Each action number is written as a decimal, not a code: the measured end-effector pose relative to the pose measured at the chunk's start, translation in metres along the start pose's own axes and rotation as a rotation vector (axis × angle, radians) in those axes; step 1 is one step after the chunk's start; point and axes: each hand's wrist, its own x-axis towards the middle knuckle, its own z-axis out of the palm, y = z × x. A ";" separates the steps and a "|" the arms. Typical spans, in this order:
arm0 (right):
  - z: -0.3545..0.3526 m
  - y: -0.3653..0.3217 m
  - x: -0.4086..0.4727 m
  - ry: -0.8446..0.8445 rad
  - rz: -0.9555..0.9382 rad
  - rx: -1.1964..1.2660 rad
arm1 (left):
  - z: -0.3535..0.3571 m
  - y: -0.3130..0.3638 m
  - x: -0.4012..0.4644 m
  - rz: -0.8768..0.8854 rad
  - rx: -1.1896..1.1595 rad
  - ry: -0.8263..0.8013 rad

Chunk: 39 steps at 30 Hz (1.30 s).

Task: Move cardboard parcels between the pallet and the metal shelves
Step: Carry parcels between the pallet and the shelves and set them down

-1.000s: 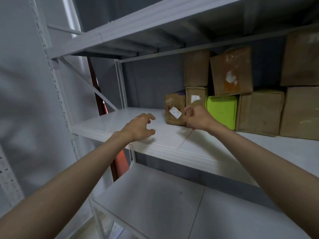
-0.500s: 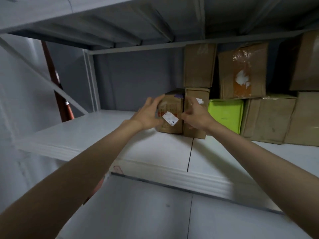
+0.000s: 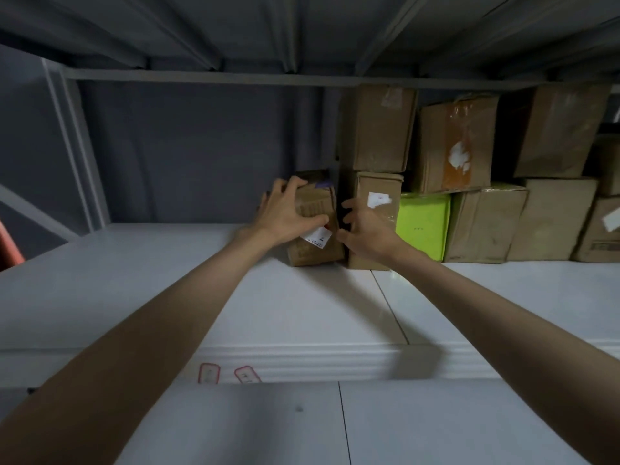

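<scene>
One small parcel (image 3: pixel 315 223), leftmost on the shelf (image 3: pixel 167 280), is being gripped w/ curled fingers by left hand (image 3: pixel 285 213) & right hand (image 3: pixel 364 229), not yet lifted; approx. nine others are left stacked, pallet unseen.

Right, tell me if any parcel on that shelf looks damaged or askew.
The upper parcel with orange tape has a torn white label and wrinkled tape, and sits tilted atop the green box. The small parcel in both hands stands slightly skewed.
</scene>
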 end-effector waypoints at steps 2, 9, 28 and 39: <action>0.009 -0.010 -0.003 -0.009 0.032 -0.038 | -0.006 -0.006 0.001 -0.049 -0.073 0.034; 0.033 -0.037 -0.020 -0.046 0.073 0.092 | -0.017 -0.020 -0.003 -0.225 -0.354 0.107; 0.066 -0.081 -0.078 -0.118 0.479 0.831 | -0.071 -0.035 -0.100 -0.718 -0.919 0.164; -0.014 -0.072 -0.183 -0.046 0.639 0.990 | -0.098 0.062 -0.225 -0.625 -0.954 -0.002</action>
